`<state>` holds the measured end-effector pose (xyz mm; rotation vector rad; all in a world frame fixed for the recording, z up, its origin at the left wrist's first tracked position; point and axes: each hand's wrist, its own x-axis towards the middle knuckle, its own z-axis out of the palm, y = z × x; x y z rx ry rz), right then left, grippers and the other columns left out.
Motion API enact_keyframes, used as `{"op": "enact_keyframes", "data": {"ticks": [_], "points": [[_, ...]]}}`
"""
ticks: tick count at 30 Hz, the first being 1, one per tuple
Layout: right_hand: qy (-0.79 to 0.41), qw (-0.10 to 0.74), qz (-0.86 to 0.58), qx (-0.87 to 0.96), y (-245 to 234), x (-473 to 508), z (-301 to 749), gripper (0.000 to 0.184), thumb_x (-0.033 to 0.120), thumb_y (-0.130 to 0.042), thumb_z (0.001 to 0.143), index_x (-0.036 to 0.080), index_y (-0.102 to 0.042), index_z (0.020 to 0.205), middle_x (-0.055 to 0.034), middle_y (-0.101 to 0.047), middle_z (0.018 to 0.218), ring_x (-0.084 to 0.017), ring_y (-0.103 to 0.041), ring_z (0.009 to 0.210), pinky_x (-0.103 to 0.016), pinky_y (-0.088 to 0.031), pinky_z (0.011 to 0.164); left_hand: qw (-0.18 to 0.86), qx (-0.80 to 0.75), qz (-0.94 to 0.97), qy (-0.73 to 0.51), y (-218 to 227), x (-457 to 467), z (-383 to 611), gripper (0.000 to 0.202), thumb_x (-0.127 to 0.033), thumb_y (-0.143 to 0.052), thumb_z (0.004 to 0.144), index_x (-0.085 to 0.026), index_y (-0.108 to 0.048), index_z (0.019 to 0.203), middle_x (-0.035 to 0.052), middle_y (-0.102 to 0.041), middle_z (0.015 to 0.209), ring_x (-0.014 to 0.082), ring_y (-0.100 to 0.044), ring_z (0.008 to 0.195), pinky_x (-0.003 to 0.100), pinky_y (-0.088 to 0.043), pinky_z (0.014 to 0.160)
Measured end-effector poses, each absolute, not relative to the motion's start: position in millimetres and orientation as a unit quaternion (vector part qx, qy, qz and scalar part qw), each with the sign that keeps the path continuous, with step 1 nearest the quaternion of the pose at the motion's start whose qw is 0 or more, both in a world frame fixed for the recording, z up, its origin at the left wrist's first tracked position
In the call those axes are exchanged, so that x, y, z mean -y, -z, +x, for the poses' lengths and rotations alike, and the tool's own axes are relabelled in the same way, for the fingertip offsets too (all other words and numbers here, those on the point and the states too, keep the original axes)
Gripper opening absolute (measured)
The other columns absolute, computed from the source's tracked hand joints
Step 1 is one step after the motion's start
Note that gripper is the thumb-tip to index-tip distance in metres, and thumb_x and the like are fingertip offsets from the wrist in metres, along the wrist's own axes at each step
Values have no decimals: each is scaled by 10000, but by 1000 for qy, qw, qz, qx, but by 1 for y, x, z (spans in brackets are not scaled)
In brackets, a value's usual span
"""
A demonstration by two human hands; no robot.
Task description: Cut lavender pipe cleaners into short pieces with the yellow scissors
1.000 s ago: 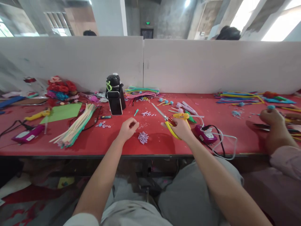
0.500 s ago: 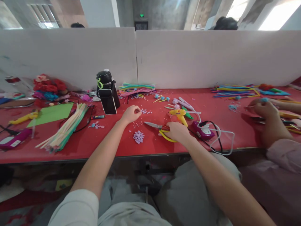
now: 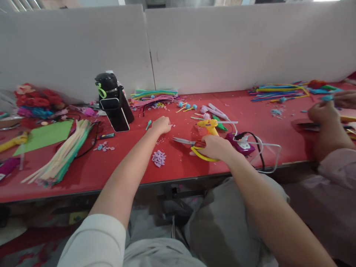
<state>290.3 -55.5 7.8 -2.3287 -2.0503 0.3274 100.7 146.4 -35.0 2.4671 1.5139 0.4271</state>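
Note:
My right hand (image 3: 216, 147) is closed round the yellow handles of a pair of scissors (image 3: 191, 145) that lie on the red table (image 3: 178, 163), blades pointing left. My left hand (image 3: 161, 125) reaches further back, fingers curled down onto small lilac scraps on the table; what it pinches is too small to make out. A little heap of lilac pieces (image 3: 158, 158) lies between my arms. A yellow glue gun (image 3: 209, 126) stands just behind my right hand.
A black bottle with a phone leaning on it (image 3: 112, 108) stands behind my left hand. Pipe cleaners (image 3: 154, 98) lie along the white divider. A bundle of pale sticks (image 3: 61, 152) and green paper (image 3: 44, 137) lie left. Another person's hand (image 3: 324, 115) works at the right.
My left hand has reached further back, from near the lilac heap to the scraps beyond. My right hand has swung the scissors down flat, blades left. The view has tilted down.

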Motion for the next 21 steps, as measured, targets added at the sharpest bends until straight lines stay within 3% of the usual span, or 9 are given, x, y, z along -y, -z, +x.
{"op": "enact_keyframes", "data": {"ticks": [6, 13, 21], "points": [[-126, 10, -736, 665, -10, 56, 287, 533, 710, -619, 751, 189, -645, 859, -138, -707, 963, -315, -675, 901, -355, -460, 652, 105, -516, 834, -164, 40, -149, 96, 112, -256, -736, 778, -188, -665, 725, 113, -683, 863, 279, -644, 915, 409, -456, 885], [-120, 27, -744, 657, -5, 53, 296, 524, 718, -609, 741, 194, -609, 763, -124, -689, 860, -297, -675, 810, -330, -404, 572, 104, -501, 836, -195, 29, -144, 90, 63, -237, -650, 846, -191, -661, 805, 110, -632, 1022, 255, -606, 986, 389, -439, 919], [-132, 56, -736, 662, -3, 54, 298, 507, 710, -614, 739, 203, -588, 743, -103, -652, 764, -261, -650, 719, -327, -376, 538, 104, -518, 828, -187, 30, -142, 105, 93, -263, -697, 806, -193, -663, 856, 127, -629, 1040, 309, -599, 1048, 440, -436, 940]]}}
